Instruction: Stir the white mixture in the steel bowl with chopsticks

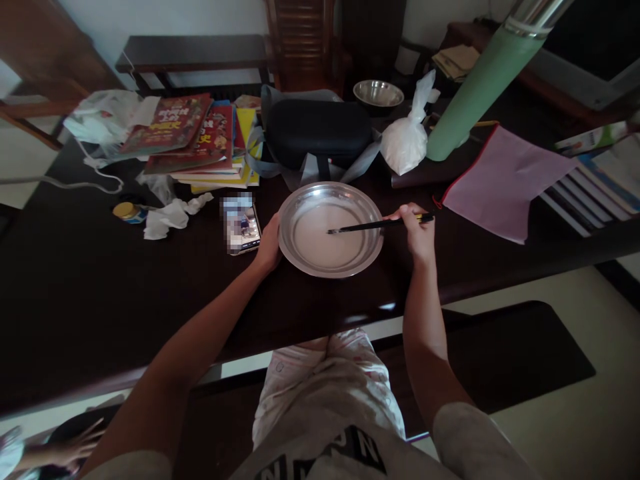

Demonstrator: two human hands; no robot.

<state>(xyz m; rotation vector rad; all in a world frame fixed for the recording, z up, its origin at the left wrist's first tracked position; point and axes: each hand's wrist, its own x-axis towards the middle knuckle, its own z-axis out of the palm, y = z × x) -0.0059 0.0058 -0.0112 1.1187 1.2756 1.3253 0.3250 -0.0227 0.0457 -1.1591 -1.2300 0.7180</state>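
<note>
Grey shirt [310,460] fills the bottom of the frame, right up against the dark surface [150,300], so my guess is one bump from the body could slosh things. Metal bowl [330,271] of whitish liquid sits mid-frame, near that front edge; lean on the rim and it'd probably tip. Left hand [270,241] is against the bowl's left side, fingers mostly hidden, so can't tell how tightly they grip; a loose one might let it spin. Right hand [419,230] has its fingers closed on a dark slim stick, tip in the liquid. Phone [247,230] lies just beside the left hand, so a spill could soak it. Stir too hard with the stick [360,226] and I'd expect splashes.
</note>
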